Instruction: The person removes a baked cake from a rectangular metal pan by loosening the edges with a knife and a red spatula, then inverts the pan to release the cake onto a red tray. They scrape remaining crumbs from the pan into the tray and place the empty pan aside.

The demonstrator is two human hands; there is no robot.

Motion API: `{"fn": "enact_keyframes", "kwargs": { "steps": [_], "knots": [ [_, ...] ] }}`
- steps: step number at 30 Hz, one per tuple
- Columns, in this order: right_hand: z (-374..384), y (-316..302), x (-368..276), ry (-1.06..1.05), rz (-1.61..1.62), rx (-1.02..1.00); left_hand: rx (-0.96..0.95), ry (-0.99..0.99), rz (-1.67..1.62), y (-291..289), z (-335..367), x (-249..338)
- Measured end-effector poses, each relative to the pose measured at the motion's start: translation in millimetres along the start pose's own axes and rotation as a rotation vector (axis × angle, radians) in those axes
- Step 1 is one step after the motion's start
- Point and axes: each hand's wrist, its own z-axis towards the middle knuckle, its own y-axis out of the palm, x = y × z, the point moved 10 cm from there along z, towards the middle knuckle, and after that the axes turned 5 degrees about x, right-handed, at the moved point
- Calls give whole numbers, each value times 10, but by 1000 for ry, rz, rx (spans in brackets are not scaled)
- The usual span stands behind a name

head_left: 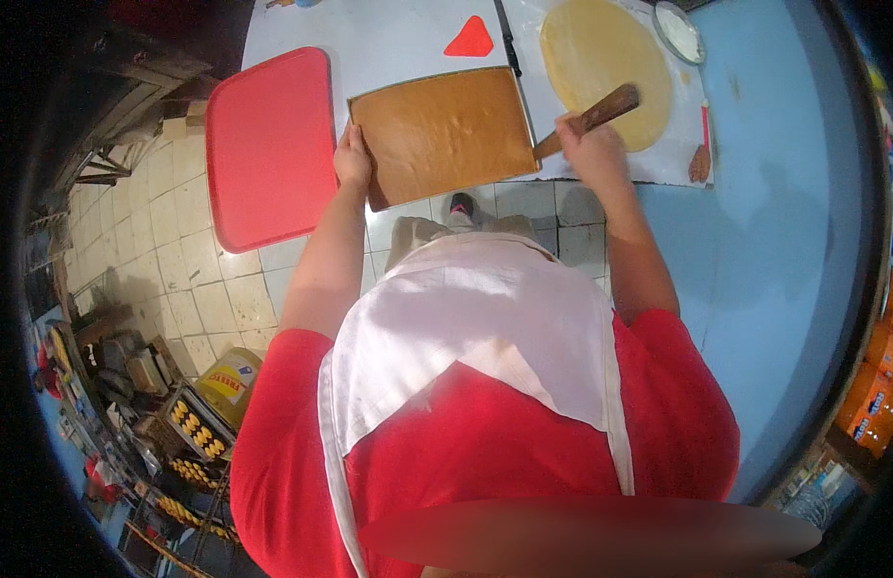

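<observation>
A shallow rectangular baking pan (525,120) holds a smooth brown sheet cake (441,135) at the table's near edge. At the pan's left side, my left hand (353,159) is closed on the rim. My right hand (594,152) grips a wooden-handled flat-bladed tool (610,108), its handle pointing up to the right. The blade reaches down to the pan's right edge, near the front corner. Whether it is a knife or a spatula I cannot tell. Beyond that hand lies a round flat sheet of pale yellow dough (605,67).
A red tray (273,149) lies left of the pan, overhanging the table. Behind the pan are a red triangular piece (469,39) and a dark long-handled tool (507,37). A bowl of white powder (679,32) stands far right. Racks with yellow pieces (198,429) are lower left.
</observation>
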Motion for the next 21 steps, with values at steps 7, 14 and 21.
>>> {"fn": "enact_keyframes", "kwargs": {
  "steps": [7,14,21],
  "knots": [
    [376,-341,-677,-234,311,291,-25,-34,-83,30,-11,-41],
    [587,-69,-601,-311,294,281,-28,-37,-113,4,-90,69],
    [993,223,-540,-277,127,297,-21,-92,-45,-10,-103,96]
  ]
}}
